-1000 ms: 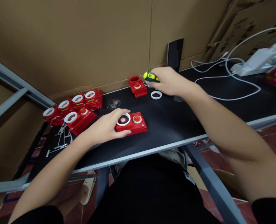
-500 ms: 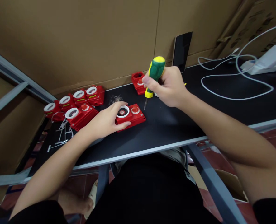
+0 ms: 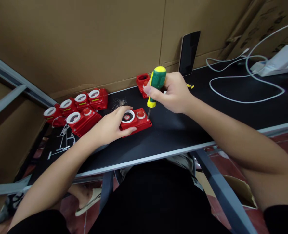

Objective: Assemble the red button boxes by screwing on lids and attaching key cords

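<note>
– Why does the left hand (image 3: 110, 128) clasp the red box (image 3: 140, 123)?
– It seems to keep it steady on the table (image 3: 173, 133), because the right hand (image 3: 174, 94) grips the screwdriver (image 3: 158, 79), tip (image 3: 149, 113) at its corner (image 3: 149, 123).

Five boxes (image 3: 85, 124) near worktop's (image 3: 178, 130) back left corner
Rods (image 3: 58, 151) near left edge, phone (image 3: 189, 53) at back, cable (image 3: 248, 103) toward right edge.

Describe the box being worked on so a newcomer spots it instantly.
On the black tabletop, right of the clustered red boxes, one red box lies gripped by the left hand. It alone has a screwdriver, tip down, at its right end.
</note>
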A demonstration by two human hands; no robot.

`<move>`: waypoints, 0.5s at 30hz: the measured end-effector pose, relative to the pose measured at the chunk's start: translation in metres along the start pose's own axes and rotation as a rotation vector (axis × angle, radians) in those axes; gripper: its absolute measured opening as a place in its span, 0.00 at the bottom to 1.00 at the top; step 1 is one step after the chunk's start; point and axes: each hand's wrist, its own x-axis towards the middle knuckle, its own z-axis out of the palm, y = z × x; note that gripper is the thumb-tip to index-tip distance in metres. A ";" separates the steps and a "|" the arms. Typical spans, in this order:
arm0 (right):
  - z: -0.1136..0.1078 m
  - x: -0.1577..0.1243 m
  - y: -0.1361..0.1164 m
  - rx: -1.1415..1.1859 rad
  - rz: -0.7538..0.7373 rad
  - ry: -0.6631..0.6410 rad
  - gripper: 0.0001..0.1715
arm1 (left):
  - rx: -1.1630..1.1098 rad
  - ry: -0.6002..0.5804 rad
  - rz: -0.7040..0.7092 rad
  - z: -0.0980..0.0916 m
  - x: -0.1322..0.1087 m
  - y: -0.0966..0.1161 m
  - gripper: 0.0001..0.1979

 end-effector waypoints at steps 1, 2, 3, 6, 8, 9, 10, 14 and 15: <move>0.000 0.000 -0.001 -0.006 -0.012 -0.006 0.34 | -0.002 0.000 0.000 0.000 0.000 0.000 0.40; 0.000 0.000 -0.001 -0.010 -0.023 -0.013 0.34 | -0.004 0.000 0.000 0.000 0.000 0.000 0.40; 0.000 0.000 -0.002 -0.012 -0.030 -0.020 0.33 | -0.005 0.000 0.001 0.000 0.000 0.000 0.40; -0.001 0.000 -0.003 -0.023 -0.030 -0.037 0.30 | -0.005 0.001 0.005 0.000 0.000 0.000 0.40; -0.001 0.000 -0.004 -0.029 -0.030 -0.040 0.28 | -0.004 0.002 0.009 0.000 0.000 0.000 0.39; -0.001 0.000 -0.004 -0.029 -0.030 -0.037 0.28 | -0.003 0.002 0.011 0.001 0.000 0.000 0.39; -0.001 0.000 -0.004 -0.028 -0.030 -0.034 0.27 | -0.002 0.002 0.013 0.001 0.000 0.000 0.39; -0.002 0.000 -0.007 -0.001 -0.025 -0.028 0.21 | 0.000 -0.002 0.012 0.001 0.000 0.000 0.39; -0.002 0.000 -0.007 0.011 -0.029 -0.032 0.20 | 0.000 -0.004 0.011 0.001 0.000 0.000 0.40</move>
